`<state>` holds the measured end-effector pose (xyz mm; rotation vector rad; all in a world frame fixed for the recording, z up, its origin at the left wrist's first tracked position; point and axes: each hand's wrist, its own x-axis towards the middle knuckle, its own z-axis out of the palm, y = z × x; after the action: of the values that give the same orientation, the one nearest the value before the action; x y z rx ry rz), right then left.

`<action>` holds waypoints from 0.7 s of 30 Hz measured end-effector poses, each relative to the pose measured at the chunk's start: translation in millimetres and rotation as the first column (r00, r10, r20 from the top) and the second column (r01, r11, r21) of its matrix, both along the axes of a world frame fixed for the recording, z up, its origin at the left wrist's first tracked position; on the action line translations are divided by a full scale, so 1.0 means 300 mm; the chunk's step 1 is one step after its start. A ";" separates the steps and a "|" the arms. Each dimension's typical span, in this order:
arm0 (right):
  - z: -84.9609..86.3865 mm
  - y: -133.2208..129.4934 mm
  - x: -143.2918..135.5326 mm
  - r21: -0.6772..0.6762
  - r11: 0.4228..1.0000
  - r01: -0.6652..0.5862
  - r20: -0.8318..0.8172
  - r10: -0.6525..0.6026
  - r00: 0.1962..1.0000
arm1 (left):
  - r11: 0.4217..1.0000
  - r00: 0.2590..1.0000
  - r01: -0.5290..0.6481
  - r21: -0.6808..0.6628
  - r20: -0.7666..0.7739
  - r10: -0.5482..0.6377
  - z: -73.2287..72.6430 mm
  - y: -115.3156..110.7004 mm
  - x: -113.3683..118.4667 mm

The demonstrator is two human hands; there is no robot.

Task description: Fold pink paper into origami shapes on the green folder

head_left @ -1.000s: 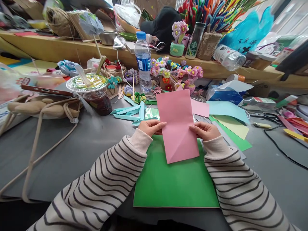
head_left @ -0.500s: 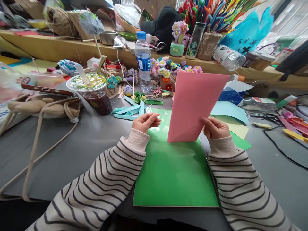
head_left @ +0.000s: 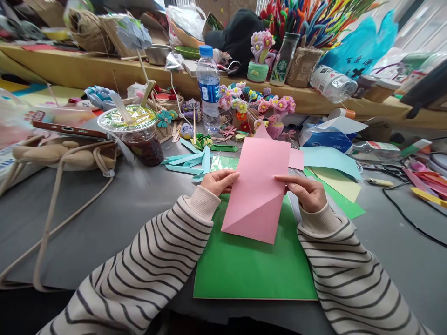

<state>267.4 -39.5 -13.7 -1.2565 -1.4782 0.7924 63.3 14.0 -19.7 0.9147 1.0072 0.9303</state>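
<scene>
— Which colours are shown?
— Pink: the creased paper sheet (head_left: 256, 186). Solid green: the flat rectangular board (head_left: 254, 265).
— And patterns?
— Dark stripes on off-white: both knitted fabric sleeves (head_left: 139, 260). Blue: the plastic bottle cap (head_left: 206, 50).

A table (head_left: 139, 200) before a ledge (head_left: 115, 70).
The sheet (head_left: 256, 186) is between the left hand (head_left: 219, 183) and right hand (head_left: 307, 190), above the board (head_left: 251, 274); the cup (head_left: 146, 148) stands to their left, the bag (head_left: 92, 156) left of it; the bottle (head_left: 209, 100) stands behind, flowers (head_left: 258, 104) right of it, scissors (head_left: 387, 168) far right, twine (head_left: 89, 32) on the ledge's left part.
</scene>
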 end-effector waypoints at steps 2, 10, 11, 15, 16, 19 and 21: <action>0.000 0.002 -0.009 -0.016 1.000 -0.007 -0.015 0.007 1.000 | 0.999 0.999 0.019 0.038 -0.051 -0.017 0.002 -0.008 0.004; -0.037 0.029 -0.040 -0.284 0.956 0.079 -0.186 -0.136 0.973 | 0.991 0.993 -0.088 0.099 -0.070 0.096 -0.001 -0.017 0.011; -0.040 0.030 -0.040 -0.322 0.945 0.058 -0.172 -0.118 0.978 | 0.991 0.993 -0.093 0.096 -0.067 0.100 0.001 -0.018 0.011; -0.042 0.028 -0.036 -0.364 0.931 0.008 -0.156 -0.069 0.985 | 0.991 0.993 -0.096 0.090 -0.060 0.102 0.005 -0.021 0.013; -0.043 0.028 -0.035 -0.352 0.936 0.018 -0.154 -0.077 0.985 | 0.991 0.993 -0.094 0.092 -0.055 0.100 0.004 -0.020 0.013; -0.045 0.031 -0.034 -0.306 0.949 0.074 -0.127 -0.117 0.985 | 0.991 0.994 -0.092 0.100 -0.052 0.098 0.001 -0.015 0.011; -0.044 0.032 -0.034 -0.290 0.952 0.101 -0.105 -0.137 0.985 | 0.991 0.995 -0.082 0.103 -0.054 0.088 -0.002 -0.011 0.009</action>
<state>257.4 -29.8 -26.9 -1.4679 -1.2057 1.0086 66.1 10.8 -20.2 0.9948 1.0638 1.0388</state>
